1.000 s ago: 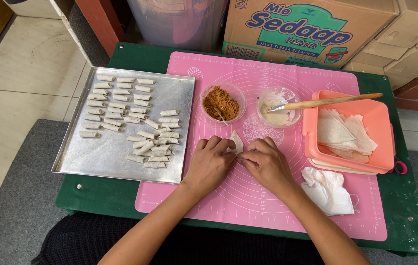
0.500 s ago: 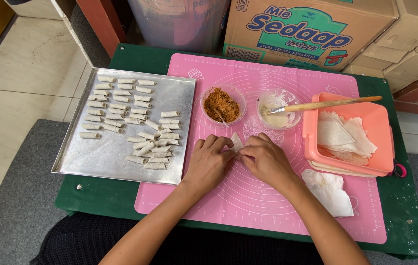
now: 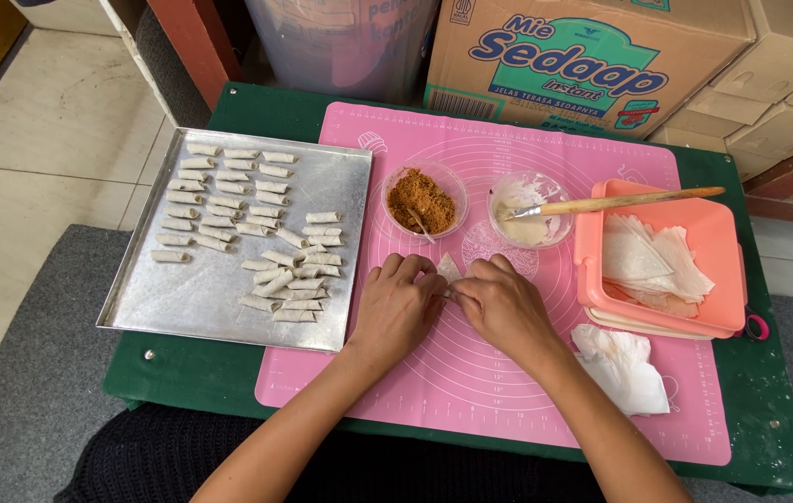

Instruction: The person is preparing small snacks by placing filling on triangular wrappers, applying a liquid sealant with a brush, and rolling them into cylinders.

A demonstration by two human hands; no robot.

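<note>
My left hand point(image 3: 398, 307) and my right hand point(image 3: 501, 305) rest side by side on the pink silicone mat point(image 3: 471, 373), fingers curled over a small white pastry wrapper point(image 3: 449, 269) whose tip sticks out between them. Most of the wrapper is hidden under my fingers. Just beyond the hands stand a clear bowl of brown crumbly filling point(image 3: 422, 200) and a clear bowl of white paste point(image 3: 528, 212) with a wooden-handled brush point(image 3: 629, 199) lying across it.
A metal tray point(image 3: 205, 298) at the left holds several small rolled pastries point(image 3: 266, 233). At the right a salmon-pink container point(image 3: 722, 270) holds white wrapper sheets, with a crumpled white cloth point(image 3: 622, 365) in front. Cardboard boxes point(image 3: 592, 56) stand behind the green table point(image 3: 182, 382).
Both hands stay over the wrapper on the mat; the fingers have shifted slightly around it. Nothing else has moved.
</note>
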